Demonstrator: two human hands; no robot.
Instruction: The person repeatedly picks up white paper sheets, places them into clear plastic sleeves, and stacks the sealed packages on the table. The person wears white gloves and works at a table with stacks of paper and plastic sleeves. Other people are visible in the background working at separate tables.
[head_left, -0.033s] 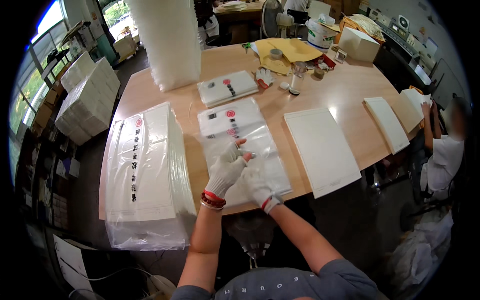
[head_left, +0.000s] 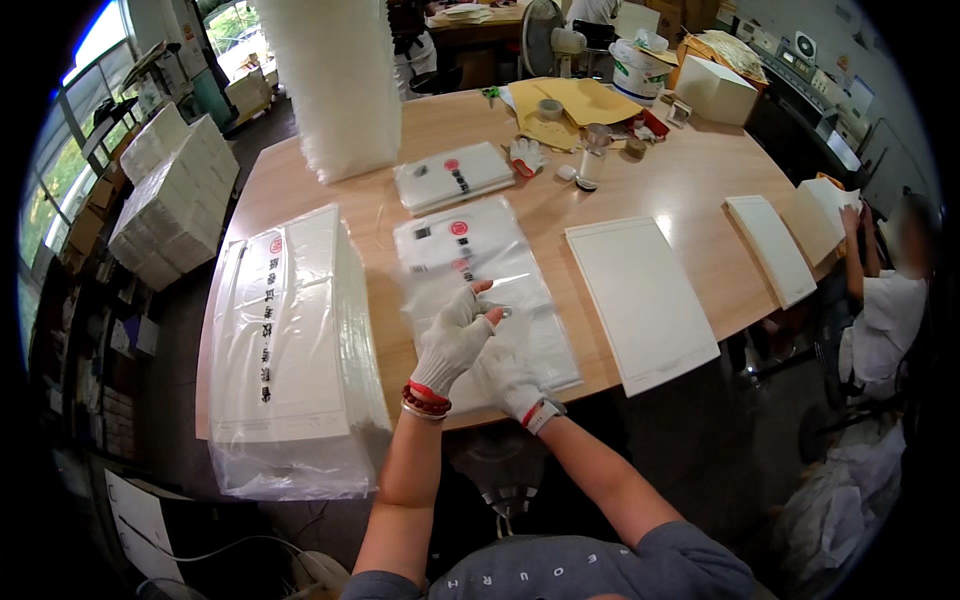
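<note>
A pile of clear plastic bags [head_left: 525,270] with black and red print lies flat before me. Over its near half is my left hand [head_left: 453,335], in a white glove that leaves the thumb and index fingertips bare. Its other fingers are curled, and a small shiny thing shows beside the thumb, too small to name. My right hand [head_left: 508,378], also gloved, is close beside it over the bags; its fingers are partly hidden and blurred. To the left stands a tall paper stack [head_left: 300,330] inside a printed clear bag. A flat paper stack [head_left: 640,300] lies to the right.
Behind the bags lies another folded bag bundle [head_left: 455,178]. Farther back are a tall white stack [head_left: 335,90], a glove [head_left: 527,156], a clear jar [head_left: 593,158], a tape roll [head_left: 549,109] and yellow envelopes [head_left: 590,100]. A co-worker [head_left: 885,300] handles paper at the far right.
My right hand has shifted slightly left and down, nearer my left wrist. My left hand has barely moved, and the things on the table stay in place.
</note>
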